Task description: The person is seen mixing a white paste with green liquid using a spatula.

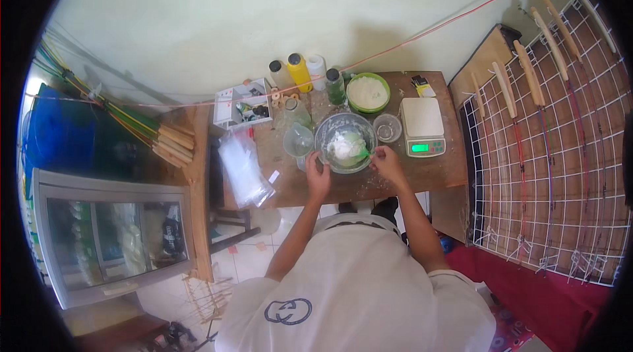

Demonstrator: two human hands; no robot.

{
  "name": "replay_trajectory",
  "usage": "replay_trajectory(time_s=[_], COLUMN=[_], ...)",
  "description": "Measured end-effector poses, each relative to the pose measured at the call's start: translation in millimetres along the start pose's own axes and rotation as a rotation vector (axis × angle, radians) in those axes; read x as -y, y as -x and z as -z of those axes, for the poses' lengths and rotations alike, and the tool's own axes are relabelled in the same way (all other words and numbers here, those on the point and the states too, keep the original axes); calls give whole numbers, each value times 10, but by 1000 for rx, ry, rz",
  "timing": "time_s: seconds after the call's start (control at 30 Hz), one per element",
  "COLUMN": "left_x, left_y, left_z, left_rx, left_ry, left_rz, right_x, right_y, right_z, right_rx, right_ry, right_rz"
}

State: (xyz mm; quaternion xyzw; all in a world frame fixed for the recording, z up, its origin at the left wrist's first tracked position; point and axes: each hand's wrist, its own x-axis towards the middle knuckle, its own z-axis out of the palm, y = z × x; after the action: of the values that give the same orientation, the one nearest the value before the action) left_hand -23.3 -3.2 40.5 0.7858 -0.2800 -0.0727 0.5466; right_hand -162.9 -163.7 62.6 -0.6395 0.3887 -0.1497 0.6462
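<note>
A metal mixing bowl (322, 130) stands on the wooden table, holding white powder (340, 146) and a pale green mass (357, 156). My left hand (318, 176) is against the bowl's near left rim, thumb and fingers spread around its edge. In the fingers of my right hand (388, 164) is the handle of a green utensil (365, 153); its working end dips into the bowl, partly hidden by the powder. A clear plastic jug (298, 139) stands just left of the bowl. Right of it is a small clear bowl (387, 128).
Behind stand a green bowl of pale powder (368, 92), a yellow bottle (299, 72) and a dark-capped green bottle (336, 87). A digital scale (423, 119) is at right. Plastic bags (242, 166) and a white divided box (242, 104) lie left. A wire grid (549, 164) flanks the table.
</note>
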Motion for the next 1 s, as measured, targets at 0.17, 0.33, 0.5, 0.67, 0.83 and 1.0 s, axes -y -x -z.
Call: replay_trajectory(time_s=[0.17,0.33,0.5,0.67,0.83,1.0], left_x=[337,283,271,210,300,349], left_y=[240,228,68,-25,-9,-38], left_z=[-89,-114,-126,-93,-131,-166], left_rx=[-11,99,104,150,138,107], left_ry=[130,277,405,446,471,491], left_rz=[291,470,521,512,502,574], right_x=[350,104,220,373,295,423], right_y=[1,-237,-380,-132,-150,-233], right_z=[-160,-290,-345,-221,-183,-344], right_rx=[171,217,299,406,383,337], right_ry=[406,805,832,903,1067,1107], right_rz=[-91,72,12,-19,160,177])
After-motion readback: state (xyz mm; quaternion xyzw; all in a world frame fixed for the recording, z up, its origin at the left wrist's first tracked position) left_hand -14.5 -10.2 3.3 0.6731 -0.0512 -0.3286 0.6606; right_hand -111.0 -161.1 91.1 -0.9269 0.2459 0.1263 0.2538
